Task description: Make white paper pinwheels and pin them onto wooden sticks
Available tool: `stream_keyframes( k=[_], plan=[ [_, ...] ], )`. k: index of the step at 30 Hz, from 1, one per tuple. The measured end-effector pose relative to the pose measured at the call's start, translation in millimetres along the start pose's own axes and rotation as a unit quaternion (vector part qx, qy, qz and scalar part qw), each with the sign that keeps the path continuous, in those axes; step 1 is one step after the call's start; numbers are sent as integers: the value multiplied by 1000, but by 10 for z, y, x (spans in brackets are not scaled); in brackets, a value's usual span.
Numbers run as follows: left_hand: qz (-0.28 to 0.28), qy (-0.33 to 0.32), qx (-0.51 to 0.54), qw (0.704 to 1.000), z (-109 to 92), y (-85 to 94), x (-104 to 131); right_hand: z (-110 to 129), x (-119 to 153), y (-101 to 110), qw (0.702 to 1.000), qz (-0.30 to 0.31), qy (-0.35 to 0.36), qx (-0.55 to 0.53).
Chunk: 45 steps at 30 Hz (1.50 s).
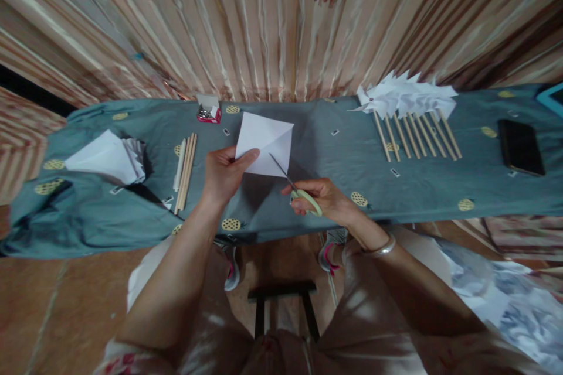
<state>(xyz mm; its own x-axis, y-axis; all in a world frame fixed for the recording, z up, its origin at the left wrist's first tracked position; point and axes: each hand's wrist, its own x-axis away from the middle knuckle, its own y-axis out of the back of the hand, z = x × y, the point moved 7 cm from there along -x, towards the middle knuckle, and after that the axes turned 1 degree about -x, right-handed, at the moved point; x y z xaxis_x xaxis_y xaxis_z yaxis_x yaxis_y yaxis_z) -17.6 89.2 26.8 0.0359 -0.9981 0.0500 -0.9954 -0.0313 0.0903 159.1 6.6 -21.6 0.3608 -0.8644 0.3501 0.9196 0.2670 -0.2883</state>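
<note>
A square sheet of white paper (264, 137) with a diagonal crease is pinched at its left edge by my left hand (226, 173), thumb on top. My right hand (321, 193) grips a pair of scissors (307, 198) with pale green handles, the fingers wrapped around the loops. The dark blades point up and left and overlap the paper's lower right part. Whether the blades are cutting through the sheet or only lie over it, I cannot tell. Both hands are above the cloth-covered table (316, 155).
Left stand a stack of white paper (103, 158), several wooden sticks (187, 173) and a small red-and-white box (209, 111) of metal pins. To the right lie several paper pinwheels (407, 96) on sticks and a black phone (521, 146). A striped curtain (272, 23) hangs behind.
</note>
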Motion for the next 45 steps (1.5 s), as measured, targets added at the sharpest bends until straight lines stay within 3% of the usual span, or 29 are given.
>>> stream_keyframes(
  k=[45],
  plan=[
    [8, -15, 16, 1000, 30, -10, 6, 5, -23, -19, 1000, -3, 8, 17]
  ],
)
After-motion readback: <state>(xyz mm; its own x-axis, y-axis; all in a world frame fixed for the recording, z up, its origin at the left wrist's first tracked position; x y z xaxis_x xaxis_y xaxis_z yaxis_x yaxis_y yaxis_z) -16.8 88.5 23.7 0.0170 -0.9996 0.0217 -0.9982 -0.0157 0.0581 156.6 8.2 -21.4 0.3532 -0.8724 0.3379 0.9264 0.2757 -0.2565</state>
